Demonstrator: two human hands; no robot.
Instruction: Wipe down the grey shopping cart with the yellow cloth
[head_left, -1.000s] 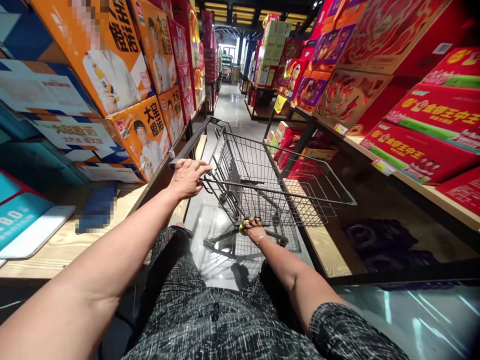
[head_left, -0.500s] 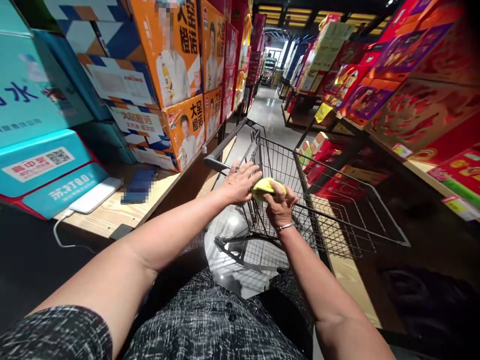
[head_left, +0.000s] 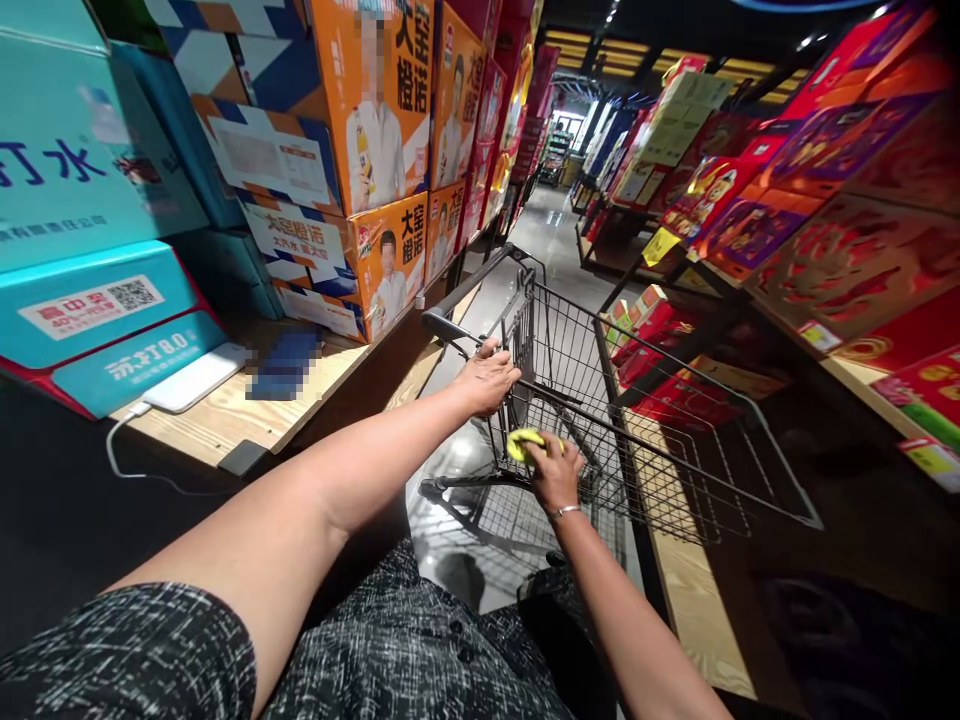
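Gripping a folded yellow cloth [head_left: 520, 446], my right hand [head_left: 559, 472] is by the near side of the black wire shopping cart [head_left: 559, 345], below its upper rail. A metal bracelet circles that wrist. Farther up, my left hand [head_left: 491, 380] has its fingers curled over the cart's upper rail near the handle end. The cart's grey handle [head_left: 442, 325] lies just to the left of this hand. My palms are hidden from view.
Stacked orange drink cartons [head_left: 390, 260] and turquoise boxes [head_left: 112, 320] stand on the left wooden shelf, with a white power bank [head_left: 196, 380] and a blurred-out dark blue thing [head_left: 285, 365]. Red gift boxes [head_left: 750, 200] fill the right shelves. The aisle floor [head_left: 540, 215] runs ahead.
My right hand has moved down with the yellow cloth, away from the left hand. My left hand has gone from flat, outstretched fingers to curled on the cart's rail. The view has shifted slightly.
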